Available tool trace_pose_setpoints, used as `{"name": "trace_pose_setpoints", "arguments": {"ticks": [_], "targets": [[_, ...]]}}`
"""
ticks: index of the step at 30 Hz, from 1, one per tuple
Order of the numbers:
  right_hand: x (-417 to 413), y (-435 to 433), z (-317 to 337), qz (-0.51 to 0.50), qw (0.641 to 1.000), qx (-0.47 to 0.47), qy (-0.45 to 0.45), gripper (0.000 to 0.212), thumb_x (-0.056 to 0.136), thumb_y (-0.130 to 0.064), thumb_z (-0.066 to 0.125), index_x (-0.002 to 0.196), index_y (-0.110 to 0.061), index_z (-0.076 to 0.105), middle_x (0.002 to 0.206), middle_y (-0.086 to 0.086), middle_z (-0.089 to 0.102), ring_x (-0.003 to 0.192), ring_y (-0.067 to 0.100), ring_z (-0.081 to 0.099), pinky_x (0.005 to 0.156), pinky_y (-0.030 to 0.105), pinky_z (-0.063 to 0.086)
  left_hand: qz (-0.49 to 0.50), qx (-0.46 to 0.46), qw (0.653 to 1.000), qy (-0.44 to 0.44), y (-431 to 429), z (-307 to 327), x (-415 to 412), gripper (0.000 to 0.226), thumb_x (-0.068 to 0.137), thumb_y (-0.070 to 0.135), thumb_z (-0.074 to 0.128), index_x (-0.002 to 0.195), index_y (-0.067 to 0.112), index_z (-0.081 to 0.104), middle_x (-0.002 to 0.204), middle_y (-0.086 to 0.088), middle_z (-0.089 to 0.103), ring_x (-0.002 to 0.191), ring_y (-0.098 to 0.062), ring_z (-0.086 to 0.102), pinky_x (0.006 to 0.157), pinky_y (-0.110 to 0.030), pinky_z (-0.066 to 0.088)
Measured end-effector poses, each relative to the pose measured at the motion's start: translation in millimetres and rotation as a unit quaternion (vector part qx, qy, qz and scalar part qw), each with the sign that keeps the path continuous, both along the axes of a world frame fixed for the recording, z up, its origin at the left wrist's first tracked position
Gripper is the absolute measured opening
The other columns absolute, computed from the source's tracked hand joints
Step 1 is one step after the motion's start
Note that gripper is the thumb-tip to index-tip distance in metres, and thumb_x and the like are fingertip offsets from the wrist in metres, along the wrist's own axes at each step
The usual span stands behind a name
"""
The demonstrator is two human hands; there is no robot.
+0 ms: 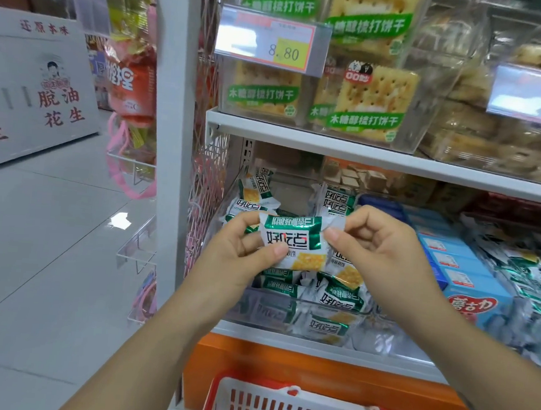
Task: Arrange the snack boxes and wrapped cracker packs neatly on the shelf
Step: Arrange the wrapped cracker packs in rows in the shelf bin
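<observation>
Cracker pack [292,242] above the full bin [267,313]
Our left hand [243,246] and right hand [381,246] pinched its ends; blue boxes [473,282] stood beside.

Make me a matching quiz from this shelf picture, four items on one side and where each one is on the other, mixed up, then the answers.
Items
1. held cracker pack
2. blue snack boxes
3. price tag
4. red-rimmed basket

Places
A. below the shelf, bottom of the view
B. pinched between left hand and right hand
C. on the front of the upper clear bin
D. right of the lower cracker bin

Pairs: 1-B, 2-D, 3-C, 4-A
</observation>
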State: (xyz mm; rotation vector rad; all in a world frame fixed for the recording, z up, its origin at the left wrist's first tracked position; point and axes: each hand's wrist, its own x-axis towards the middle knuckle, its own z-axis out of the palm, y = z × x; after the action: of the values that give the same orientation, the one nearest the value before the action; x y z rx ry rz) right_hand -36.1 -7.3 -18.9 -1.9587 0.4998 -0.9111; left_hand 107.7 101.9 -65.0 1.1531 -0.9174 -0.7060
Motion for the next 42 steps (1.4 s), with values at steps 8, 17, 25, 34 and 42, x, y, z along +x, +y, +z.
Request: {"name": "trace_pose_setpoints", "arguments": {"ticks": [8,17,25,34,42], "targets": [[7.5,-1.2,-13.4,0.052,0.971,0.219,0.079,0.011,0.088,-0.020,0.060,0.081,-0.013,0.055,0.067,-0.003,0.055,0.057,0.007,0.055,0.076,0.034,0.053,0.053,0.064,0.996,0.043,-1.2,-6.3,2.0,0.056,0.066,0.051,0.079,0.104,0.015,0.060,0.096,-0.015,0.068,0.092,-0.025,0.066,0.096,-0.047,0.048],[9.3,-7.3,-11.7,0.070,0.938,0.332,0.068,0.015,0.092,-0.016,0.055,0.080,-0.009,0.050,0.058,0.001,0.041,0.048,0.010,0.040,0.050,0.022,0.044,-0.020,0.121,0.968,0.218,-1.5,-5.6,7.6,0.025,0.078,0.032,0.064,0.089,0.011,0.058,0.079,-0.002,0.056,0.058,-0.009,0.064,0.063,-0.022,0.057],[5.2,-5.6,-3.5,0.093,0.861,0.498,0.046,0.016,0.071,-0.013,0.065,0.080,-0.010,0.053,0.050,-0.003,0.040,0.039,0.006,0.036,0.039,0.016,0.037,-0.008,0.135,0.954,0.266,1.8,-0.8,14.9,0.025,0.065,0.023,0.071,0.081,0.012,0.057,0.084,-0.004,0.057,0.052,-0.008,0.062,0.059,-0.022,0.058],[0.3,-12.8,-1.7,0.060,0.963,0.244,0.096,0.014,0.091,-0.015,0.058,0.079,-0.013,0.051,0.044,-0.001,0.045,0.042,0.012,0.038,0.054,0.026,0.040,0.043,0.084,0.994,0.058,3.6,1.2,12.5,0.011,0.088,0.021,0.060,0.079,0.015,0.058,0.064,0.002,0.055,0.045,-0.006,0.052,0.051,-0.013,0.046],[-0.5,-1.2,-4.6,0.046,0.986,0.138,0.082,0.023,0.087,-0.029,0.060,0.073,-0.011,0.058,0.058,-0.006,0.065,0.053,0.001,0.058,0.053,0.009,0.043,0.105,0.056,0.993,-0.016,5.2,8.4,1.5,0.029,0.067,0.052,0.066,0.078,0.025,0.066,0.100,0.010,0.071,0.096,-0.011,0.066,0.089,-0.034,0.051]]}}
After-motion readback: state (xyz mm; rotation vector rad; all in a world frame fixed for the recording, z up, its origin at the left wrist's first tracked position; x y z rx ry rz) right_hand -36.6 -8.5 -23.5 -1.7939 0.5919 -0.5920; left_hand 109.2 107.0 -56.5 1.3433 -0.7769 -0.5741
